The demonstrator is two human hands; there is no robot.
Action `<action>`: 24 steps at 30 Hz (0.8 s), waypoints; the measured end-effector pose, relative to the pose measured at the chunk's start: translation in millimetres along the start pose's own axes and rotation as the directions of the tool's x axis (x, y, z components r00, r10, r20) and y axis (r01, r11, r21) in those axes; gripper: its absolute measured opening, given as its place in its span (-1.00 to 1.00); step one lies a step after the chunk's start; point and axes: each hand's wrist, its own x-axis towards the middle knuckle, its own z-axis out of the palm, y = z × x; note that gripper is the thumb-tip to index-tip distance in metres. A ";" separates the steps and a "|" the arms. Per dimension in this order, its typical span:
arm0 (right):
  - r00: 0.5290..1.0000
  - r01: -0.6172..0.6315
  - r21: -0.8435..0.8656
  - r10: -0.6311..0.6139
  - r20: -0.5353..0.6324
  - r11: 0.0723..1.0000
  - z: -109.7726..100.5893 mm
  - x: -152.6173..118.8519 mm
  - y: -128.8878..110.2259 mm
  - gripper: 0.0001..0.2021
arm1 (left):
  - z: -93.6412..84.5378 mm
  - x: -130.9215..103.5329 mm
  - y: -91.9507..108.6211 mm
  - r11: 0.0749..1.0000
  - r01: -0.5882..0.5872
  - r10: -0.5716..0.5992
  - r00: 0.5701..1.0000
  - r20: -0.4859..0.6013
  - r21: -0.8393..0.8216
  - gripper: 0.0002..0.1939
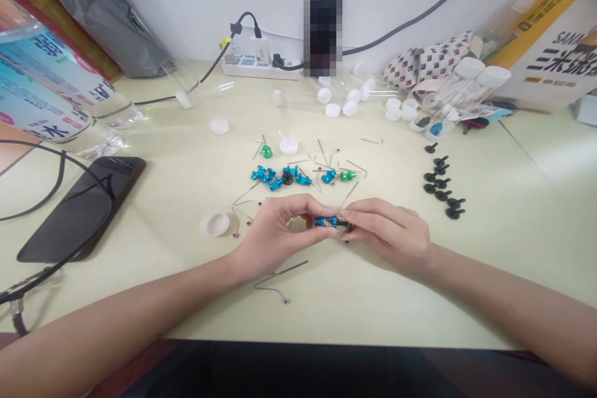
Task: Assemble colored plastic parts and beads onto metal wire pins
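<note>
Between thumb and fingers, my left hand (284, 230) pinches a small blue metal fitting (325, 222) above the middle of the table. My right hand (389, 230) meets it from the other side, its fingertips closed on a small black part (344, 224) at the fitting's right end. That black part looks like the black thumbscrews lying to the right, though fingers cover much of it. Just beyond my hands lie several more blue fittings (276, 184), a green fitting (347, 176) and thin bent metal rods (280, 272).
Several black thumbscrews (442, 195) lie at the right. White caps (333, 111) and clear tubes (466, 84) stand farther back. A phone (84, 208), cables and water bottles (60, 87) occupy the left. A power strip (261, 67) runs along the wall.
</note>
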 end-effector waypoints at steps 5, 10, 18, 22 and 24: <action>0.999 -0.052 0.061 0.052 -0.007 0.997 1.8 -3.2 -1.3 -0.68 | -0.2 -0.4 -1.9 0.999 -0.023 0.023 1.000 0.000 -0.028 -0.85; 0.996 -0.090 0.098 0.090 0.010 0.991 2.8 -4.2 -1.3 -0.70 | -0.3 -0.9 -3.4 0.999 -0.029 0.029 1.000 0.005 -0.019 -0.85; 0.999 -0.053 0.066 0.052 0.010 0.996 0.6 0.0 -3.0 -0.78 | 0.2 -1.3 -2.6 1.000 -0.018 0.018 1.000 0.013 -0.018 -0.85; 1.000 -0.018 0.040 0.018 0.000 0.999 1.2 0.2 -2.5 -0.82 | 0.5 -1.2 -1.6 1.000 -0.028 0.028 1.000 -0.002 -0.015 -0.85; 1.000 -0.019 0.041 0.019 0.003 0.999 1.6 -0.6 -1.5 -0.76 | 0.9 -1.2 -1.6 0.999 -0.034 0.034 0.999 -0.013 -0.016 -0.84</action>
